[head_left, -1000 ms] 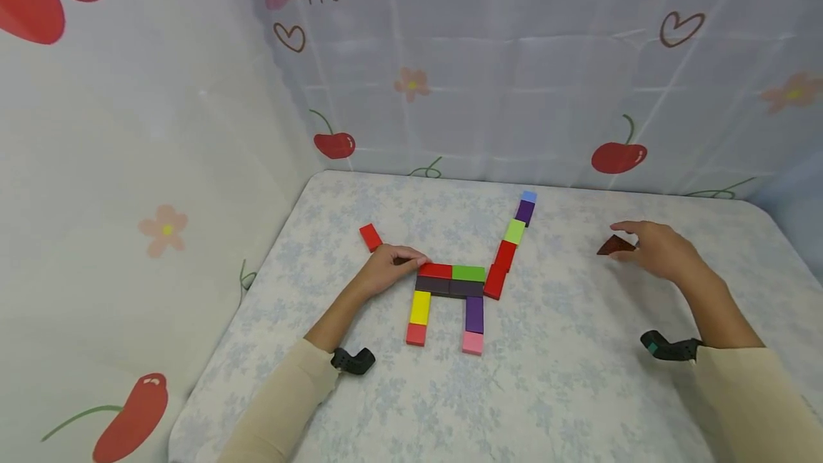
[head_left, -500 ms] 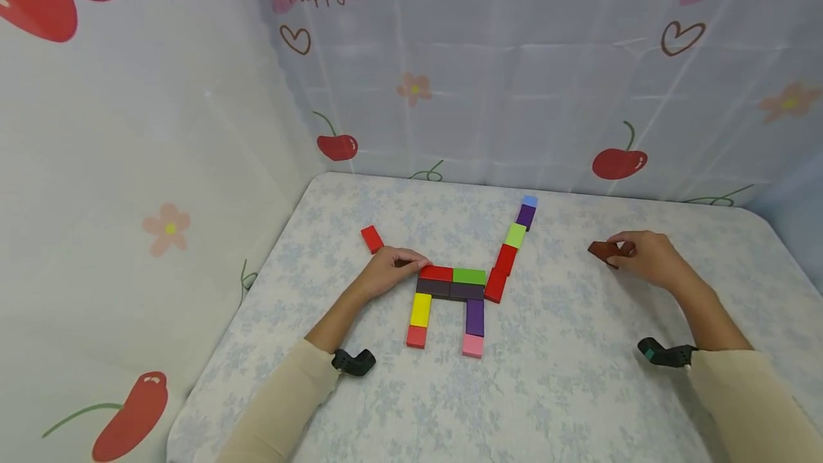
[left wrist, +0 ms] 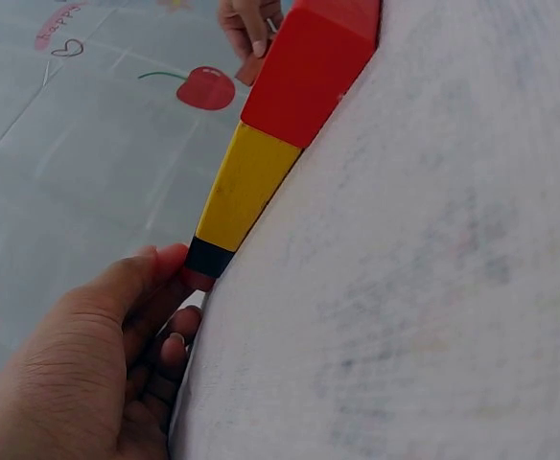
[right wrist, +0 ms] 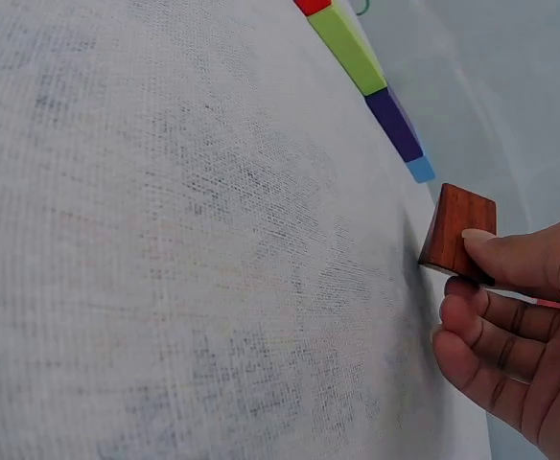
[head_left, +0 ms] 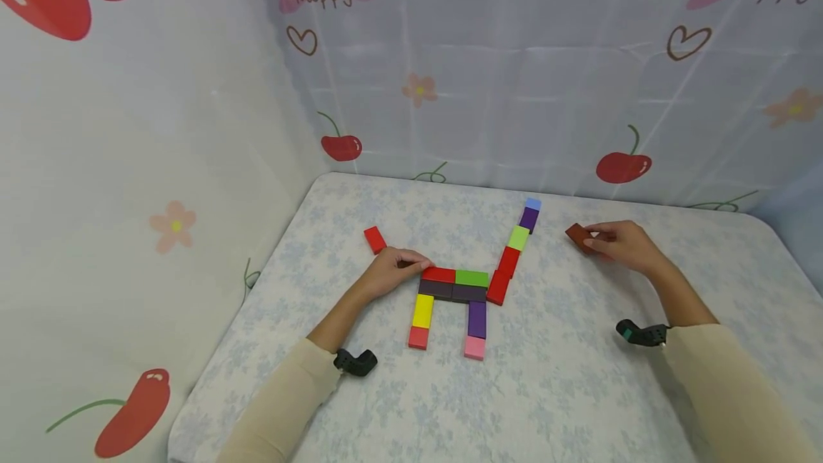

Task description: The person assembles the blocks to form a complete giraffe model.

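Colored wooden blocks lie in a four-legged animal-like figure. My left hand [head_left: 393,270] is at its left end, thumb and index finger pinching the corner of a red block [head_left: 439,275]. That contact is partly hidden in the left wrist view, where the yellow block [left wrist: 246,187] and a nearer red block [left wrist: 311,72] show large. To the right, my right hand [head_left: 626,245] pinches a reddish-brown wooden block [right wrist: 462,228] with slanted sides between thumb and fingers, raised over the cloth. Its nearest neighbors are the light-blue block [head_left: 533,203] and dark purple block [head_left: 529,219] topping the slanting row.
A green block [head_left: 472,278] adjoins the red one, above two dark blocks [head_left: 469,293]. A separate-looking red block [head_left: 375,239] slants behind my left hand. Patterned cloth covers the table [head_left: 559,391]; a printed curtain [head_left: 489,91] stands behind.
My right hand has moved left toward the slanting row, turning the brown block on the way. My left hand stays at the red block. The head view has shifted slightly.
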The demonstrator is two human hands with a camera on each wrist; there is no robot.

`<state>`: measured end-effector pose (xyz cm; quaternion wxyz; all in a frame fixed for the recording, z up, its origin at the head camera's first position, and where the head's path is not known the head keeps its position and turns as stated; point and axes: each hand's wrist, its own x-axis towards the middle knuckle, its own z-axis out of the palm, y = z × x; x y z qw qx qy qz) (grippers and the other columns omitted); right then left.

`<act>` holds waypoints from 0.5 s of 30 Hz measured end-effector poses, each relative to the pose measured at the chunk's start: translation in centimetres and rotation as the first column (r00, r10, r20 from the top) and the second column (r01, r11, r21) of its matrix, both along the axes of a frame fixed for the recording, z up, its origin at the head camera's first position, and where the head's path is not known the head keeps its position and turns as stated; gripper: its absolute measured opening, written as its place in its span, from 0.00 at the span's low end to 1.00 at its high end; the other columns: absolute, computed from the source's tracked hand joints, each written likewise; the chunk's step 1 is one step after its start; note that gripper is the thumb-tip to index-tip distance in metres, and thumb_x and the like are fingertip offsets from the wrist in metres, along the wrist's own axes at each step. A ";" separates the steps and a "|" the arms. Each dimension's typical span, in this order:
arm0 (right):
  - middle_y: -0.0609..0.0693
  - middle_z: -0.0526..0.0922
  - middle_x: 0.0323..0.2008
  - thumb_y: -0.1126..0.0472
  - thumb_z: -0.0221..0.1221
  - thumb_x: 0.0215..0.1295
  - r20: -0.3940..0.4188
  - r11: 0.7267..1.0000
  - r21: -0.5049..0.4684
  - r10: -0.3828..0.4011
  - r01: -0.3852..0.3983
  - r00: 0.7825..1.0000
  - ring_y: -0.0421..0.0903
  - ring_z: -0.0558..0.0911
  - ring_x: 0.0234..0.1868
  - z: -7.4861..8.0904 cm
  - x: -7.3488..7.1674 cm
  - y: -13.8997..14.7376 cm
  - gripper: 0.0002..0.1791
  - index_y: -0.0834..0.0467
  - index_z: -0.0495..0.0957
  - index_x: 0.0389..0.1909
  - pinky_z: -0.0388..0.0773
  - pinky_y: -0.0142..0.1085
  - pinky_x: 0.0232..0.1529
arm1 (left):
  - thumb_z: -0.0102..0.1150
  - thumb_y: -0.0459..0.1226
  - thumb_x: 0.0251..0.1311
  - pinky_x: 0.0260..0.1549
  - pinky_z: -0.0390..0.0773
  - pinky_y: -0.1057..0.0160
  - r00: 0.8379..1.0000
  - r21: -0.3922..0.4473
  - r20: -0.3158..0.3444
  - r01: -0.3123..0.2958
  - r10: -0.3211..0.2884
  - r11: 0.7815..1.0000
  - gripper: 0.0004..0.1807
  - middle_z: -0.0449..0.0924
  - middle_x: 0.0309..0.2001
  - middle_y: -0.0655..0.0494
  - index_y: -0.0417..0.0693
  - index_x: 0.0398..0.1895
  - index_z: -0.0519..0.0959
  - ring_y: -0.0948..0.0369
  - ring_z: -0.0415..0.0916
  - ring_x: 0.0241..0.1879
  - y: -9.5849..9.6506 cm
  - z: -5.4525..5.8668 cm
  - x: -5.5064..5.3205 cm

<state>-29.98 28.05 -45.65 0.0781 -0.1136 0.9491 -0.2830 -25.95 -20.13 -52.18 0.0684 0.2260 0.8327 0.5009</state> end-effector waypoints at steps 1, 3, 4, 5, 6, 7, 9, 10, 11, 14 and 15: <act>0.69 0.82 0.44 0.56 0.62 0.72 -0.002 1.000 -0.003 -0.005 0.005 1.000 0.51 0.80 0.34 -0.1 -0.1 -0.1 0.28 0.74 0.74 0.62 0.77 0.36 0.30 | 0.62 0.49 0.69 0.54 0.79 0.59 1.000 0.003 0.001 0.001 -0.001 1.000 0.13 0.87 0.46 0.65 0.57 0.49 0.89 0.64 0.81 0.50 0.0 0.0 0.0; 0.69 0.83 0.44 0.56 0.63 0.71 -0.022 1.000 -0.011 -0.014 0.014 1.000 0.53 0.80 0.35 -0.4 -0.4 -0.3 0.28 0.73 0.74 0.62 0.77 0.36 0.30 | 0.62 0.49 0.69 0.54 0.79 0.59 1.000 0.003 0.003 0.000 0.000 1.000 0.13 0.87 0.46 0.65 0.58 0.49 0.89 0.64 0.81 0.49 0.0 0.0 0.0; 0.68 0.83 0.43 0.56 0.64 0.71 -0.036 1.000 -0.014 -0.020 0.019 0.999 0.54 0.80 0.36 -0.6 -0.5 -0.4 0.28 0.73 0.74 0.62 0.77 0.36 0.29 | 0.62 0.49 0.69 0.54 0.79 0.59 1.000 0.001 0.005 -0.002 0.002 1.000 0.13 0.87 0.46 0.65 0.58 0.49 0.89 0.64 0.81 0.49 0.0 0.0 0.0; 0.68 0.83 0.42 0.56 0.64 0.70 -0.055 0.999 -0.018 -0.029 0.028 0.998 0.54 0.80 0.36 -0.8 -0.6 -0.5 0.27 0.72 0.75 0.61 0.77 0.36 0.29 | 0.62 0.49 0.69 0.54 0.79 0.59 1.000 0.000 0.005 -0.003 0.003 1.000 0.13 0.87 0.46 0.66 0.58 0.49 0.89 0.64 0.81 0.49 0.0 0.0 0.0; 0.68 0.83 0.41 0.57 0.65 0.70 -0.073 0.999 -0.028 -0.041 0.039 0.996 0.55 0.80 0.36 -1.0 -0.7 -0.6 0.26 0.72 0.75 0.60 0.77 0.36 0.29 | 0.62 0.49 0.69 0.54 0.79 0.60 1.000 -0.001 0.005 -0.003 0.003 1.000 0.13 0.87 0.46 0.66 0.58 0.49 0.89 0.64 0.81 0.50 0.0 0.0 0.0; 0.67 0.84 0.40 0.58 0.65 0.69 -0.098 0.998 -0.033 -0.051 0.048 0.994 0.56 0.80 0.36 -1.2 -0.8 -0.7 0.26 0.71 0.76 0.60 0.77 0.37 0.29 | 0.62 0.49 0.69 0.54 0.79 0.59 1.000 -0.001 0.005 -0.004 0.004 1.000 0.13 0.87 0.46 0.66 0.58 0.49 0.89 0.64 0.81 0.50 0.0 0.0 0.0; 0.66 0.84 0.38 0.58 0.67 0.68 -0.157 0.997 -0.037 -0.071 0.066 0.985 0.56 0.80 0.36 -1.6 -1.1 -1.0 0.25 0.71 0.77 0.58 0.75 0.37 0.29 | 0.63 0.49 0.69 0.54 0.79 0.59 1.000 -0.001 0.003 -0.003 0.003 1.000 0.13 0.87 0.46 0.66 0.58 0.49 0.89 0.64 0.81 0.49 0.0 0.1 0.0; 0.65 0.84 0.37 0.59 0.67 0.67 -0.184 0.997 -0.041 -0.078 0.071 0.980 0.56 0.80 0.36 -1.7 -1.2 -1.1 0.25 0.71 0.77 0.58 0.75 0.37 0.28 | 0.63 0.49 0.69 0.54 0.79 0.59 1.000 -0.002 0.003 -0.004 0.004 1.000 0.13 0.87 0.46 0.66 0.57 0.49 0.89 0.64 0.81 0.49 0.0 0.1 0.0; 0.65 0.84 0.36 0.60 0.68 0.67 -0.211 0.996 -0.046 -0.083 0.075 0.974 0.56 0.81 0.34 -1.9 -1.4 -1.3 0.24 0.71 0.78 0.57 0.75 0.38 0.28 | 0.63 0.48 0.69 0.53 0.79 0.59 1.000 -0.003 0.002 -0.004 0.004 1.000 0.13 0.87 0.46 0.66 0.57 0.49 0.89 0.64 0.81 0.49 0.0 0.1 0.0; 0.66 0.84 0.34 0.62 0.68 0.66 -0.262 0.996 -0.046 -0.089 0.080 0.961 0.56 0.81 0.31 -2.1 -1.9 -1.7 0.22 0.71 0.79 0.56 0.73 0.38 0.26 | 0.63 0.48 0.69 0.53 0.79 0.60 1.000 -0.004 0.002 -0.004 0.004 1.000 0.12 0.87 0.46 0.66 0.57 0.49 0.89 0.65 0.81 0.49 0.0 0.0 0.0; 0.66 0.83 0.35 0.62 0.68 0.66 -0.268 0.996 -0.043 -0.090 0.082 0.959 0.56 0.81 0.31 -2.2 -2.2 -1.9 0.22 0.71 0.79 0.56 0.73 0.39 0.26 | 0.63 0.48 0.69 0.53 0.79 0.60 1.000 -0.005 0.003 -0.005 0.005 1.000 0.12 0.87 0.46 0.67 0.57 0.49 0.89 0.65 0.81 0.49 0.0 0.0 0.0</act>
